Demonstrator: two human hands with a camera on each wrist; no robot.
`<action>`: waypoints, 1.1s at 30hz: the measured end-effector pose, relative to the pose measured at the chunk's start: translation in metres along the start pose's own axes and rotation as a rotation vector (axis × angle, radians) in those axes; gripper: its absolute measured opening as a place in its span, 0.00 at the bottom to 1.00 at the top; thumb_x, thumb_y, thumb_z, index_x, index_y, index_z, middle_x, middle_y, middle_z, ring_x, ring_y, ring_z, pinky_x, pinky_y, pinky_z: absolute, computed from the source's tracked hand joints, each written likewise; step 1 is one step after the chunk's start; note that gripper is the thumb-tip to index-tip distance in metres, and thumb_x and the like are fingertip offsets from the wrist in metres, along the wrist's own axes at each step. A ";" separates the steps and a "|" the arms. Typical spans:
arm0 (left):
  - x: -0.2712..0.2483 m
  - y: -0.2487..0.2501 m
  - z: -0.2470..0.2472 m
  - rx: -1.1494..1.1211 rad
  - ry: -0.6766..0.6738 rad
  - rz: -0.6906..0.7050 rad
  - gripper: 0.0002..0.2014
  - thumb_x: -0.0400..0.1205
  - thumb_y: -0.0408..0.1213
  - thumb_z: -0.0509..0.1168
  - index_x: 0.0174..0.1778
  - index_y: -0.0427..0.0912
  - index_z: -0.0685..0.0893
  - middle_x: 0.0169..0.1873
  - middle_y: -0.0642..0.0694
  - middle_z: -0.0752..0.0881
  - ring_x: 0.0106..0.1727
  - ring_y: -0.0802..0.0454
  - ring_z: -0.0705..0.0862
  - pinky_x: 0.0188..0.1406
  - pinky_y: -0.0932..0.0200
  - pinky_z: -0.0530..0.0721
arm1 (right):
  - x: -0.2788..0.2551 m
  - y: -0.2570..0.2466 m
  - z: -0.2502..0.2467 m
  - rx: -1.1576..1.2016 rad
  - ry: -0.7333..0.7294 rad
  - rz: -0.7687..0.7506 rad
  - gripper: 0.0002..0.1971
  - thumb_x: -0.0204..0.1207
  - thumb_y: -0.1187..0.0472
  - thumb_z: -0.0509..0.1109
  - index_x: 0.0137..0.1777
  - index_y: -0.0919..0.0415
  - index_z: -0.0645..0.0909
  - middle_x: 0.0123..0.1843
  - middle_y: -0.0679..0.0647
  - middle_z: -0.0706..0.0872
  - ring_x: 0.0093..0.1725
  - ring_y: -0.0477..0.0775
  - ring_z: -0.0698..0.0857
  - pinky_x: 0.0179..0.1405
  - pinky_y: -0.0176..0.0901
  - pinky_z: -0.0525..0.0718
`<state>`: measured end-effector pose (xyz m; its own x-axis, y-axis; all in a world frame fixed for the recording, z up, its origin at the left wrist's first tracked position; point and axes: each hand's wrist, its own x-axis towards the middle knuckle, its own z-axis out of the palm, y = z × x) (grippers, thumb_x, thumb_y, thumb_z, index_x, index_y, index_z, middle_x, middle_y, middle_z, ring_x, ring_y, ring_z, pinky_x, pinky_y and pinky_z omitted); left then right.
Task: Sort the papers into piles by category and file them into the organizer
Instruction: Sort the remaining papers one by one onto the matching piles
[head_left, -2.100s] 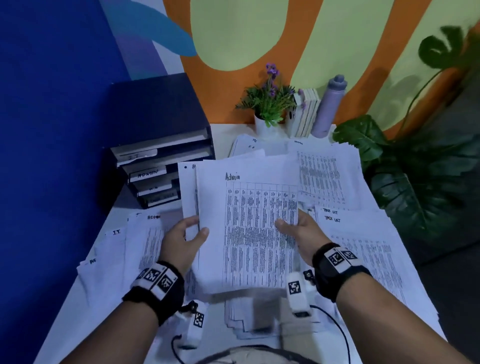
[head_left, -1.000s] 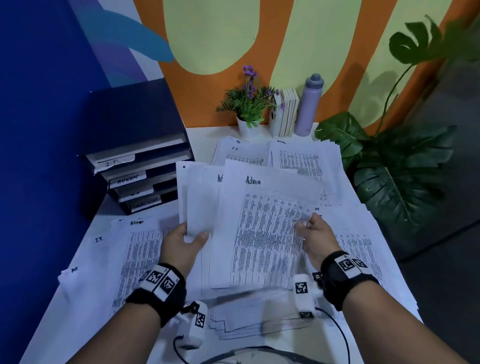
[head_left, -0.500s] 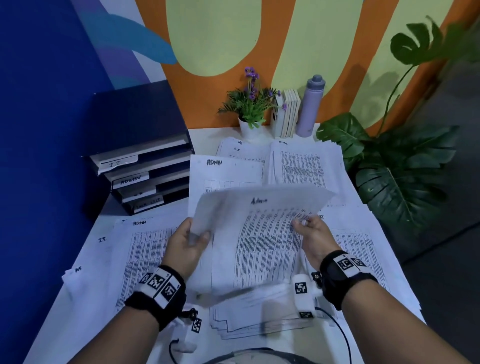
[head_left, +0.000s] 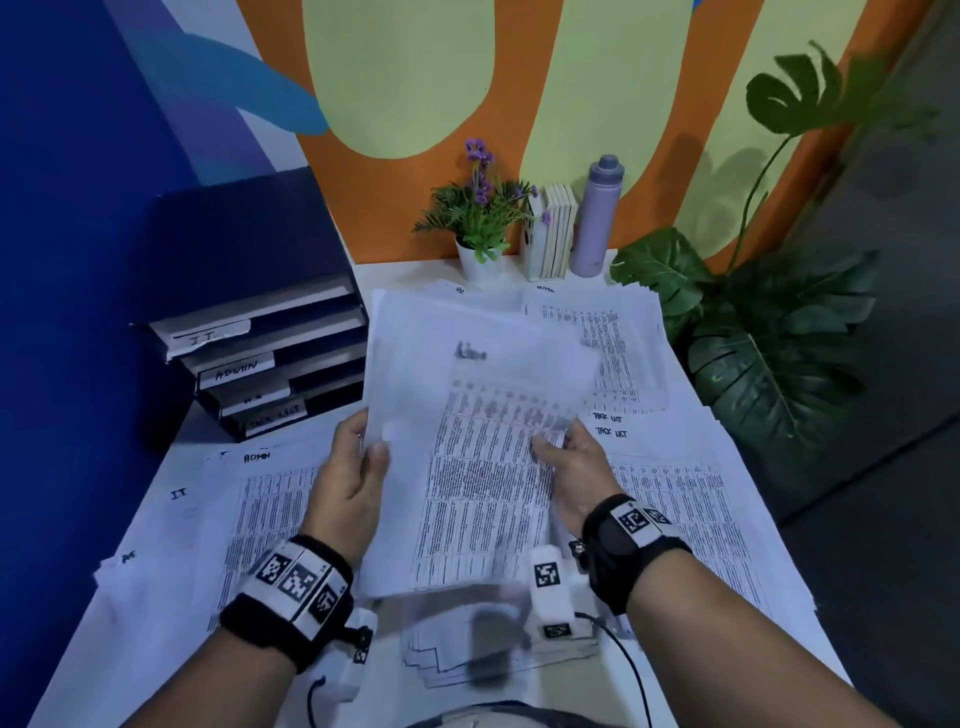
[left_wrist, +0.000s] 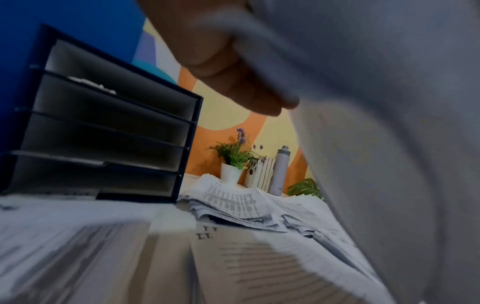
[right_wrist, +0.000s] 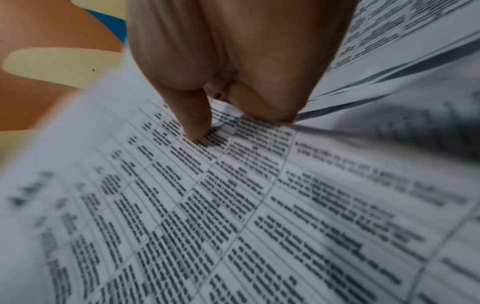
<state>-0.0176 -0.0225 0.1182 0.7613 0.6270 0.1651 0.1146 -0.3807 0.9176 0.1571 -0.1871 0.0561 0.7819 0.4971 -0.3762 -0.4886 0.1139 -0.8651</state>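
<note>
I hold a bundle of printed sheets (head_left: 483, 467) upright over the table's middle; its top sheet has a handwritten heading blurred by motion. My left hand (head_left: 363, 467) grips the bundle's left edge, thumb in front. My right hand (head_left: 551, 448) pinches the top sheet's right edge; in the right wrist view its fingers (right_wrist: 194, 119) press on the printed table (right_wrist: 233, 205). The dark organizer (head_left: 260, 338) stands at the back left, its trays labelled IT, ADMIN and TASK LIST. In the left wrist view the organizer (left_wrist: 103, 133) has open trays, and the held paper (left_wrist: 389, 144) fills the right.
Sorted piles cover the white table: Admin (head_left: 270, 499) and IT (head_left: 176, 493) at left, Task List (head_left: 675, 499) at right, more at the back (head_left: 597, 322). A loose stack (head_left: 467, 660) lies near my body. A potted flower (head_left: 480, 218), books, a bottle (head_left: 595, 218) and a leafy plant (head_left: 769, 353) line the back and right.
The top sheet, curled forward half a second ago, has swung up against the bundle. Both hands have risen slightly with the papers.
</note>
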 end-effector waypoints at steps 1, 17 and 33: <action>-0.002 0.003 0.001 0.048 0.005 0.024 0.18 0.85 0.43 0.57 0.69 0.67 0.67 0.53 0.62 0.83 0.47 0.62 0.82 0.54 0.57 0.78 | 0.001 -0.003 0.003 0.009 0.028 -0.006 0.28 0.77 0.66 0.73 0.76 0.59 0.70 0.82 0.54 0.68 0.82 0.59 0.65 0.81 0.65 0.56; 0.012 0.013 0.006 0.046 0.039 0.192 0.34 0.86 0.27 0.55 0.77 0.69 0.54 0.63 0.69 0.78 0.57 0.75 0.79 0.55 0.80 0.74 | 0.000 -0.012 -0.001 -0.032 -0.017 -0.072 0.22 0.65 0.65 0.81 0.57 0.62 0.79 0.54 0.53 0.85 0.53 0.51 0.85 0.56 0.43 0.79; 0.026 -0.021 0.029 -0.146 0.125 -0.404 0.06 0.86 0.37 0.61 0.52 0.54 0.80 0.49 0.52 0.87 0.52 0.51 0.84 0.58 0.51 0.79 | -0.001 0.021 -0.019 -0.643 0.090 -0.065 0.20 0.81 0.64 0.68 0.71 0.53 0.69 0.66 0.51 0.82 0.68 0.54 0.80 0.73 0.55 0.77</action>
<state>0.0186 -0.0183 0.0930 0.5897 0.7866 -0.1833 0.2891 0.0064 0.9573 0.1537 -0.2011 0.0317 0.8451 0.4295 -0.3182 -0.1318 -0.4096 -0.9027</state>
